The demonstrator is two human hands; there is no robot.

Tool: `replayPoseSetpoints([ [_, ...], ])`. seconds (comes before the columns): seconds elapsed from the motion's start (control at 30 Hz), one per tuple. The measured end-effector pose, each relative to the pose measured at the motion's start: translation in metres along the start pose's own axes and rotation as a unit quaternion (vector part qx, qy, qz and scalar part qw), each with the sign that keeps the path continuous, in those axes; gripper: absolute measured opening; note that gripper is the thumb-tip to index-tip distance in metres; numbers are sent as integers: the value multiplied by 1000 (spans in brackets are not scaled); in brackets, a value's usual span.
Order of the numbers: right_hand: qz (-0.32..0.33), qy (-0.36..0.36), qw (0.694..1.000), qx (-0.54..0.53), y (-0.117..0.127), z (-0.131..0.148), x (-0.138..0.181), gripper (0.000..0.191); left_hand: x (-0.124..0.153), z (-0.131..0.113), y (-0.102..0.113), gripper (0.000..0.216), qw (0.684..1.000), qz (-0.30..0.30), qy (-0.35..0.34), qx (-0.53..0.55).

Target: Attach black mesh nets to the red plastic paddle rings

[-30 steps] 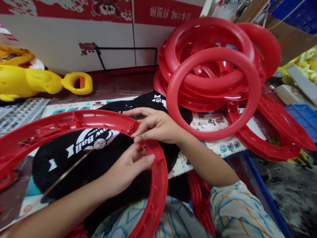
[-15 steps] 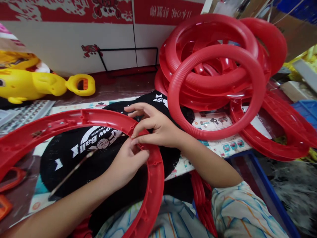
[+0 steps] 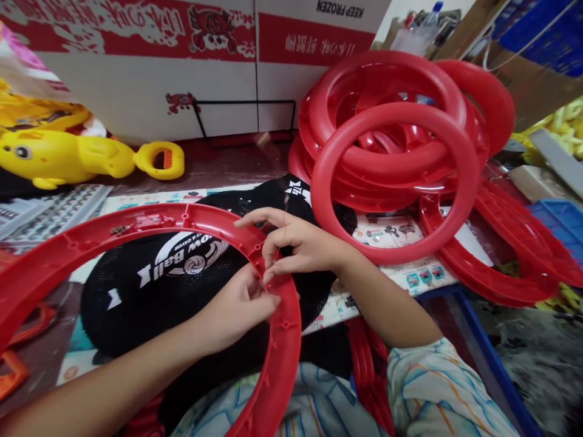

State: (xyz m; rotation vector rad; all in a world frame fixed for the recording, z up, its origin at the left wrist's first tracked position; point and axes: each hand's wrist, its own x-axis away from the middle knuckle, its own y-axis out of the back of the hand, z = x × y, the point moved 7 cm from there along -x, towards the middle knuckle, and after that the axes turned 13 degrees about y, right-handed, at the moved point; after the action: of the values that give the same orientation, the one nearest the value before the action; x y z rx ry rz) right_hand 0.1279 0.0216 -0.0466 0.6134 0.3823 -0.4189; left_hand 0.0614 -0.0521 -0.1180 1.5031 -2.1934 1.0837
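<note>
A large red plastic ring (image 3: 159, 218), its ribbed hollow side up, lies slanted across my lap and the table edge. My left hand (image 3: 241, 306) is closed on its inner rim, with the thumb over the channel. Right beside it, my right hand (image 3: 298, 246) has thumb and forefinger pinched at the channel and the other fingers bent over the rim. What the pinch holds is hidden. A thin, blurred strand (image 3: 286, 200) shows just above the right hand. Under the ring lies black mesh fabric (image 3: 122, 303) with white lettering.
More red rings (image 3: 396, 243) are piled at the right back. A yellow duck-like toy (image 3: 59, 158) lies on the left, near orange pieces (image 3: 13, 370). A printed carton (image 3: 136, 91) and black wire frame (image 3: 246, 103) stand behind. A blue tray edge (image 3: 492, 358) is at right.
The thin strand that lay over the black fabric at left is gone from there; a blurred strand now shows above my right hand. Both hands stay at the same part of the ring.
</note>
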Motion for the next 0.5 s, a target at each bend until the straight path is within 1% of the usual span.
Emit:
replayPoseSetpoints([
  [0.17, 8, -31, 999, 25, 2, 1, -1, 12, -3, 0, 1, 31, 1000, -3, 1, 7],
  [0.3, 23, -50, 996, 75, 2, 2, -1, 13, -3, 0, 4, 43, 999, -22, -8, 24],
  [0.4, 1, -68, 994, 80, 3, 2, 0, 15, -2, -3, 7, 57, 998, -45, -32, 39],
  [0.5, -46, -88, 993, 61, 6, -1, 2, 12, -1, -6, 6, 66, 997, -53, -51, 30],
])
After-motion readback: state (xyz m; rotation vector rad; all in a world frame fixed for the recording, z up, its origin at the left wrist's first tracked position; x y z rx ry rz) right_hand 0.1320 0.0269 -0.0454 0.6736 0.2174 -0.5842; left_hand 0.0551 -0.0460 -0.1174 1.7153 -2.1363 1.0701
